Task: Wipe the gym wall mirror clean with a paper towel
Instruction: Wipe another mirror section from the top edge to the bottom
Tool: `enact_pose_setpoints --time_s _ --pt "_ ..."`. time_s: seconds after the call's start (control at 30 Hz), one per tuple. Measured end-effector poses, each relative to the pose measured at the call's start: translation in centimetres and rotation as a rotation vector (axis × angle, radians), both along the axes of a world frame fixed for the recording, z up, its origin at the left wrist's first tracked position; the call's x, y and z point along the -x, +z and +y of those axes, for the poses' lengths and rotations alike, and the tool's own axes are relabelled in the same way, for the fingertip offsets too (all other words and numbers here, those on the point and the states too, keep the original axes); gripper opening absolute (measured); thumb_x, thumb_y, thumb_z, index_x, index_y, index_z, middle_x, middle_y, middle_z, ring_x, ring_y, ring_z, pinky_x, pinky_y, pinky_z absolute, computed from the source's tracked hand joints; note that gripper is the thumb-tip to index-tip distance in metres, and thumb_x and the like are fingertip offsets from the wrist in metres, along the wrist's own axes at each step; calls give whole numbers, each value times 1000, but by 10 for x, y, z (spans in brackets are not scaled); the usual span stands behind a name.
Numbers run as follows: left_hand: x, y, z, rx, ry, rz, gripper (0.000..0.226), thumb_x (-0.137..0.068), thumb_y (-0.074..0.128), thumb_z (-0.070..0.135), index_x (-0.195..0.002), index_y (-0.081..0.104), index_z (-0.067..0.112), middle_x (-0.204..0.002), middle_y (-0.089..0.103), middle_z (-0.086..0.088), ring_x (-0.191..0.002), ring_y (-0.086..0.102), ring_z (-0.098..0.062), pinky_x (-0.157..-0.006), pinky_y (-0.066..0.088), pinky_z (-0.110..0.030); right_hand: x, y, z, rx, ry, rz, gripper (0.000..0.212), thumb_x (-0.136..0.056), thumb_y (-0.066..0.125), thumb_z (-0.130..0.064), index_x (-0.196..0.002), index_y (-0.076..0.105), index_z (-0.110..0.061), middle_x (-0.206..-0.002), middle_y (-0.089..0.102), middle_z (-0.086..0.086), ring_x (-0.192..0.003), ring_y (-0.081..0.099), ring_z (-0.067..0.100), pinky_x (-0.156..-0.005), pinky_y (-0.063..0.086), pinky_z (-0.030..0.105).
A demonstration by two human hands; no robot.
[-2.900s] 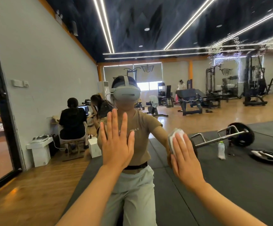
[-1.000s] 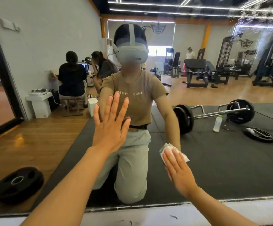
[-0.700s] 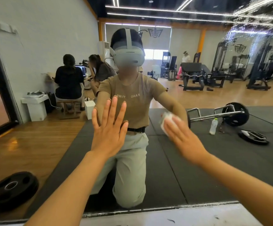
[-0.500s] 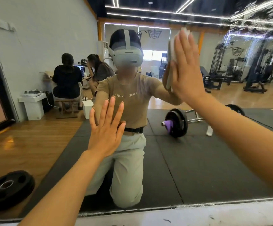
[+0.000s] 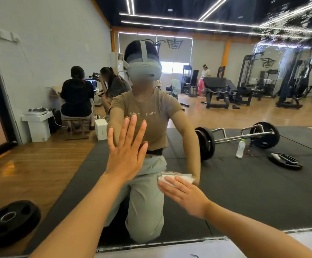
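Two hands meet the mirror (image 5: 244, 183) in front of us. Our left hand (image 5: 126, 155) lies flat against the glass near the middle of the view, fingers straight and spread wide, pointing to twelve o'clock, holding nothing. Our right hand (image 5: 184, 195) is lower, at about five o'clock from the left one, its straight fingers pressing a folded white paper towel (image 5: 176, 177) against the glass; the towel shows just past the fingertips, toward eleven o'clock of the hand.

The mirror's lower edge runs across the bottom of the view, with a pale ledge (image 5: 244, 246) below it. At two o'clock, high on the glass, a patch of droplets or streaks (image 5: 289, 25) glitters.

In the reflection we see ourselves kneeling on a dark floor mat (image 5: 254, 192) with a headset (image 5: 145, 70) on. At three o'clock lie a loaded barbell (image 5: 237, 138), a clear bottle (image 5: 240, 148) just beside it and a weight plate (image 5: 284, 161). Another weight plate (image 5: 9, 222) lies at eight o'clock on the wooden floor. At ten o'clock two people sit at a worktop (image 5: 55, 90) with a laptop (image 5: 91, 84).
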State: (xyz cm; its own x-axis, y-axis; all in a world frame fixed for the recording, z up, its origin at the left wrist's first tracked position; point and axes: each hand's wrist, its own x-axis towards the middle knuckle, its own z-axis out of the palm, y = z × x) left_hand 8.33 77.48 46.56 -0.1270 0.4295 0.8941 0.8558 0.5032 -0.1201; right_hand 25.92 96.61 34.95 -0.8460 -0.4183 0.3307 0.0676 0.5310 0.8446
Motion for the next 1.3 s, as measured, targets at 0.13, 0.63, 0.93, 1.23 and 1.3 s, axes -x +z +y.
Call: enact_pose_setpoints --time_s 0.13,0.63,0.93,1.23,1.3 --pt "0 -1 1 2 20 -7 66 -103 32 40 -160 6 23 -167 -13 -1 -154 -10 -19 -119 -19 -47 0 27 10 -105 101 -43 80 -90 44 -5 -159 4 -5 -167 9 7 -151 19 25 -125 -2 44" --pt "1 0 -2 23 42 4 62 -103 27 44 -160 12 22 -168 -2 -6 -155 -3 -21 -121 -13 -48 54 226 -34 748 359 663 51 -102 41 -11 -152 33 -1 -160 28 19 -151 15 37 -126 5 42" --pt "-3 5 -14 85 -13 -124 60 -104 27 33 -161 9 27 -169 -6 3 -154 -6 -13 -120 -17 -40 32 22 -21 2 63 -47 96 -77 68 -16 -158 17 -12 -168 -3 8 -154 0 28 -125 -4 44" --pt "-2 -1 -45 -168 2 -398 63 -103 26 43 -161 7 26 -167 -14 3 -153 -14 -14 -118 -10 -49 46 171 -18 336 288 299 75 -92 51 10 -157 22 -12 -157 37 16 -150 21 32 -119 31 46" --pt "10 -10 -56 -235 78 -487 66 -102 23 45 -161 3 26 -167 -16 1 -153 -17 -14 -118 -9 -57 49 244 -22 443 256 542 73 -88 59 12 -153 32 -6 -158 34 18 -149 23 36 -125 17 40"
